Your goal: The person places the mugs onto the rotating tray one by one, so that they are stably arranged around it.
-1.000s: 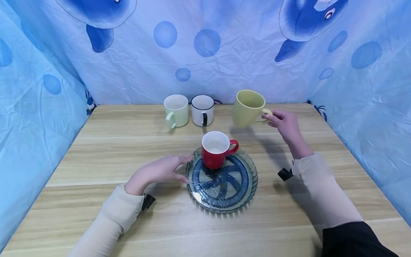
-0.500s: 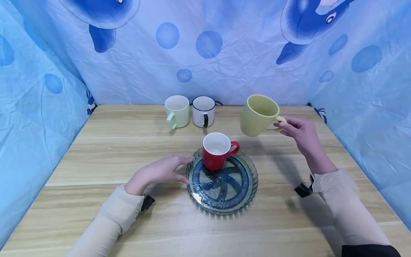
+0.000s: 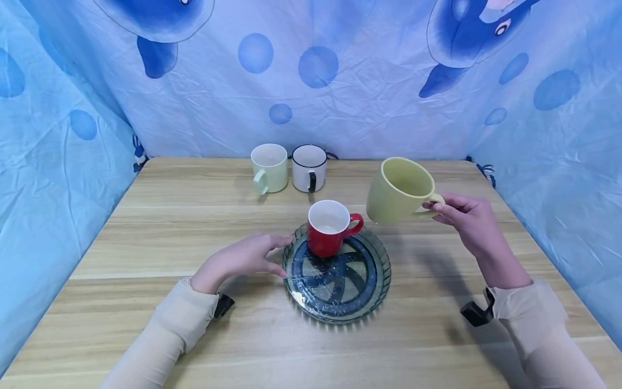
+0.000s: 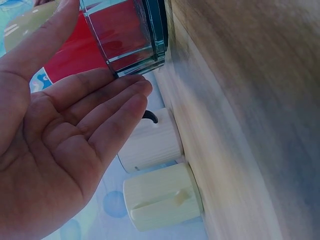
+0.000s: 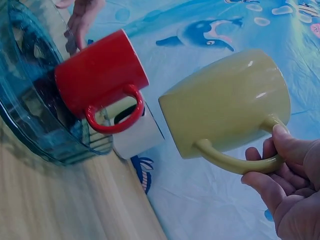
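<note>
My right hand [image 3: 468, 224] pinches the handle of a yellow-green mug [image 3: 396, 197], which hangs tilted in the air at the plate's back right. In the right wrist view thumb and fingers close on the handle of that mug [image 5: 225, 105]. A red mug [image 3: 324, 240] with a white inside stands on the back part of a round glass plate [image 3: 335, 313], its handle to the right. My left hand [image 3: 243, 256] lies at the plate's left rim with fingers extended. In the left wrist view, the fingertips of the left hand [image 4: 65, 130] touch the glass side.
Behind the plate, a pale green mug [image 3: 271, 170] and a white mug [image 3: 307, 170] with a dark rim and black handle stand side by side on the wooden table [image 3: 146, 237]. A blue curtain [image 3: 204, 97] with dolphins encloses the back and sides.
My right hand has carried the yellow-green mug toward me and to the right, tilting it further. The left hand, plate and red mug have stayed in place.
</note>
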`<state>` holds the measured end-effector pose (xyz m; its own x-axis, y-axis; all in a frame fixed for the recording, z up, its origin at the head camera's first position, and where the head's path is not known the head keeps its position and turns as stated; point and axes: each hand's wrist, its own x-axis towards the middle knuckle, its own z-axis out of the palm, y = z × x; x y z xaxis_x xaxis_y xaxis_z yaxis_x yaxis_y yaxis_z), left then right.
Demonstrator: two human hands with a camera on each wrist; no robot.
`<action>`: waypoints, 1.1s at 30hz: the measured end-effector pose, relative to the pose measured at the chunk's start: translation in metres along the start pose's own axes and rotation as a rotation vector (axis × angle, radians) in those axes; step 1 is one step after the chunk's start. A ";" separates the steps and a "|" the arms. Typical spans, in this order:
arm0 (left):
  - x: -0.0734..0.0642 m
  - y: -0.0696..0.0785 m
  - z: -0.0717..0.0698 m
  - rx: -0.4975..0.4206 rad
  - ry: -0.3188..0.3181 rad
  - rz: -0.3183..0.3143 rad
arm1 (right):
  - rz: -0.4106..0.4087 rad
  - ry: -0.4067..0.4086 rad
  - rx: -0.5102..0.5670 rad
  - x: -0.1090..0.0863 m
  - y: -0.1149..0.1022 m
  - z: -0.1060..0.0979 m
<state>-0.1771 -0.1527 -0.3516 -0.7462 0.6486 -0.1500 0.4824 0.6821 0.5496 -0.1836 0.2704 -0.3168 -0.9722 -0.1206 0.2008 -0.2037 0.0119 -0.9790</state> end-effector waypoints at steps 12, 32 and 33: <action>0.001 -0.001 0.001 -0.004 -0.004 -0.013 | -0.047 -0.077 0.053 -0.018 0.011 0.003; 0.002 -0.001 0.001 -0.019 -0.006 -0.012 | -0.067 -0.171 -0.128 -0.022 0.036 0.023; 0.002 -0.001 0.001 -0.013 -0.005 -0.007 | -0.070 -0.173 -0.138 -0.022 0.038 0.022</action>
<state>-0.1787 -0.1520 -0.3536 -0.7472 0.6456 -0.1578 0.4711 0.6819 0.5595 -0.1671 0.2514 -0.3589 -0.9231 -0.2942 0.2475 -0.2957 0.1320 -0.9461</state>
